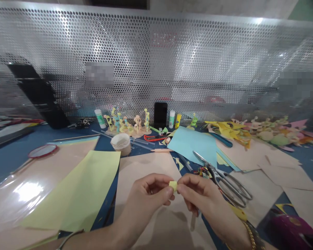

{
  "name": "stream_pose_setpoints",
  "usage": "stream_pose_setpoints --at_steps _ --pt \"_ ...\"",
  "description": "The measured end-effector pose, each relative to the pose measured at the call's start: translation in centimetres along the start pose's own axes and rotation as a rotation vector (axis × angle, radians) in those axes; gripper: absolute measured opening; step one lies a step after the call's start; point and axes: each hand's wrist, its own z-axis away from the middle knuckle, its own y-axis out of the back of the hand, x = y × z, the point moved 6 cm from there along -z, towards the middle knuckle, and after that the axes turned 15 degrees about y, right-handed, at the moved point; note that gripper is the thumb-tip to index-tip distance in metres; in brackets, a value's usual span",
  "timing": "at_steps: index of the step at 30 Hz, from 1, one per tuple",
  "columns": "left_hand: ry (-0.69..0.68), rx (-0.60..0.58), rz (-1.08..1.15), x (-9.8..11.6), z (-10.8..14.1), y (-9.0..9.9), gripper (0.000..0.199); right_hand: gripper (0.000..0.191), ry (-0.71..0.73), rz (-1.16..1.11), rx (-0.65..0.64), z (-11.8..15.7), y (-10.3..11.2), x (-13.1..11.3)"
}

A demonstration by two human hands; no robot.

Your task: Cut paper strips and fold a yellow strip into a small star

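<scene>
A small piece of yellow paper (173, 185) is pinched between the fingertips of both hands, near the middle of the view. My left hand (152, 192) grips its left side with thumb and forefinger. On the other side, my right hand (198, 192) holds the right edge the same way. Beneath both hands lies a pale pink sheet of paper (146, 168). A pair of large metal scissors (221, 177) rests just beyond my right hand, blades partly apart. The lower fingers of both hands are curled and partly hidden.
Left lie a yellow sheet (81, 187) and a red-rimmed magnifying glass (43, 151). Ahead stand a white cup (120, 144), paper figures (125, 125), glue sticks (171, 119) and a black phone (160, 114). A blue sheet (195, 144), a red cutter (156, 138) and paper cut-outs (231, 130) lie further right.
</scene>
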Motion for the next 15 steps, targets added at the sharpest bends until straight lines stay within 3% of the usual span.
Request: stream_pose_setpoints --at_steps 7,15 --pt "-0.004 -0.051 0.016 -0.1 -0.11 -0.08 0.01 0.034 0.004 0.052 -0.004 -0.21 0.12 -0.2" --pt "-0.011 0.0 0.005 0.18 0.04 -0.09 0.011 0.032 0.009 0.005 -0.016 -0.03 -0.1 -0.13"
